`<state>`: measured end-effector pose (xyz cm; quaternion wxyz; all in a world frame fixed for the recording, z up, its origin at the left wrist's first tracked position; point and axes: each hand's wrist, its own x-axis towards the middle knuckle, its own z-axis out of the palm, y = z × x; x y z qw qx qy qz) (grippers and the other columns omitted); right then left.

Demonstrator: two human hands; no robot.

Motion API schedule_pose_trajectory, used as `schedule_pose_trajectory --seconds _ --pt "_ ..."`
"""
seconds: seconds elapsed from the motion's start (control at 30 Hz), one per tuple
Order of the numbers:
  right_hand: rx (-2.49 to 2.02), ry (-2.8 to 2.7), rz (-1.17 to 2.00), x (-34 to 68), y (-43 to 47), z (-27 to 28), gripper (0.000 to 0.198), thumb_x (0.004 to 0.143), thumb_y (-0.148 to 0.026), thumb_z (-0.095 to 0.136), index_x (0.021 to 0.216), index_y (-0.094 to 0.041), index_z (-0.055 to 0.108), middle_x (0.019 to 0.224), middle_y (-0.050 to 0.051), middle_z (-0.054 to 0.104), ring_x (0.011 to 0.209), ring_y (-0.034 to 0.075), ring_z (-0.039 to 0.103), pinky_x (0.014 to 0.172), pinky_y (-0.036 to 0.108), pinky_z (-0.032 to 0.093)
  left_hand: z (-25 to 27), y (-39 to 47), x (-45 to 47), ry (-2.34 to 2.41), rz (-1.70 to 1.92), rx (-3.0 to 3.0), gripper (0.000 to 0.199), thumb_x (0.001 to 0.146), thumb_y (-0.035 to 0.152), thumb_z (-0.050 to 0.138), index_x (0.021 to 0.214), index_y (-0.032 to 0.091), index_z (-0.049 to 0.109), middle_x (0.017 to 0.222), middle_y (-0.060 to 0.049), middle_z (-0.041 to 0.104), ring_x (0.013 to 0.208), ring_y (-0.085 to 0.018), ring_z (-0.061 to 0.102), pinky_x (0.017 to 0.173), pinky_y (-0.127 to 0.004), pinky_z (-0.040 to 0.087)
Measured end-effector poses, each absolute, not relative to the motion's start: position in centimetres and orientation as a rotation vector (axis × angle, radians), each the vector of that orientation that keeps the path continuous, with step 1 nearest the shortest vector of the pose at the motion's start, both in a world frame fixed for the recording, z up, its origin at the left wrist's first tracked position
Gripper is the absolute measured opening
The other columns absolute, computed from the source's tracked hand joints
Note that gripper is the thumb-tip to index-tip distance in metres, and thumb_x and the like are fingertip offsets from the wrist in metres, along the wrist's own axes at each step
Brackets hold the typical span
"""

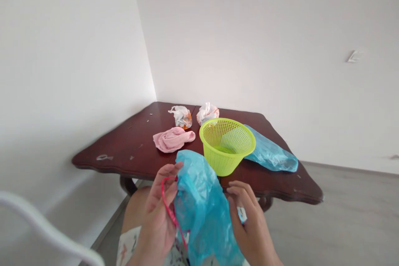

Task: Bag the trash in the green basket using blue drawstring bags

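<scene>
My left hand (162, 210) pinches the top left edge of a thin blue plastic bag (202, 203), which hangs down over my lap. A pinkish-red drawstring (170, 212) loops out of the bag's edge and lies across my left fingers. At the bag's right side is my right hand (246, 216), its fingers loosely bent and apart from the thumb; whether they touch the film I cannot tell. Just beyond the bag stands a lime-green plastic basket (215, 162) with perforated sides, upright near the table's front edge.
The dark red wooden table (124, 145) has a wavy edge. On it lie a folded pink cloth (173, 139), two crumpled white plastic bags (181, 117) (208, 113) and another blue plastic bag (271, 153) right of the basket. White walls (249, 41) stand behind and at left.
</scene>
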<state>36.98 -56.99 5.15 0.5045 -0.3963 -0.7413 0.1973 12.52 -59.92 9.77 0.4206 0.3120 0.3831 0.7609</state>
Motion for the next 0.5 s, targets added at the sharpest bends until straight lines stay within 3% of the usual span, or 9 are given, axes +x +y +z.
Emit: schedule_pose_trajectory --seconds 0.1,0.23,0.4,0.5 --pt "-0.861 -1.702 0.516 36.7 -59.2 6.4 0.020 0.119 -0.032 0.068 0.137 -0.033 0.074 0.138 0.012 0.077 0.129 0.032 0.078 0.108 0.046 0.066 8.6 -60.2 14.1 0.942 1.929 0.778 0.047 0.092 0.042 0.109 0.125 0.031 0.077 0.142 -0.003 0.079 0.095 -0.013 0.077 0.076 -0.019 0.065" --pt "-0.836 -1.771 0.771 34.4 -60.9 7.4 0.053 0.108 -0.046 0.086 0.157 -0.035 0.068 0.143 0.011 0.080 0.131 0.035 0.079 0.112 0.048 0.068 7.8 -59.7 16.3 0.867 1.758 0.935 0.043 0.095 0.036 0.106 0.122 0.028 0.073 0.131 -0.004 0.074 0.089 -0.011 0.071 0.076 -0.020 0.065" --pt "-0.874 -1.547 1.000 32.0 -59.7 7.3 0.016 0.116 -0.041 0.076 0.126 -0.027 0.073 0.106 0.005 0.079 0.093 0.022 0.077 0.085 0.034 0.066 7.8 -59.2 16.3 0.903 1.605 1.007 0.042 0.096 0.036 0.105 0.118 0.025 0.071 0.132 -0.004 0.074 0.087 -0.009 0.071 0.082 -0.022 0.064" --pt "-0.908 -1.502 1.066 32.4 -58.8 6.9 0.024 0.119 -0.047 0.073 0.113 -0.025 0.075 0.095 0.003 0.074 0.086 0.020 0.070 0.078 0.031 0.059 7.7 -58.8 15.3 0.927 1.561 1.066 0.039 0.100 0.039 0.102 0.117 0.023 0.070 0.132 -0.006 0.077 0.080 -0.008 0.072 0.081 -0.023 0.063"
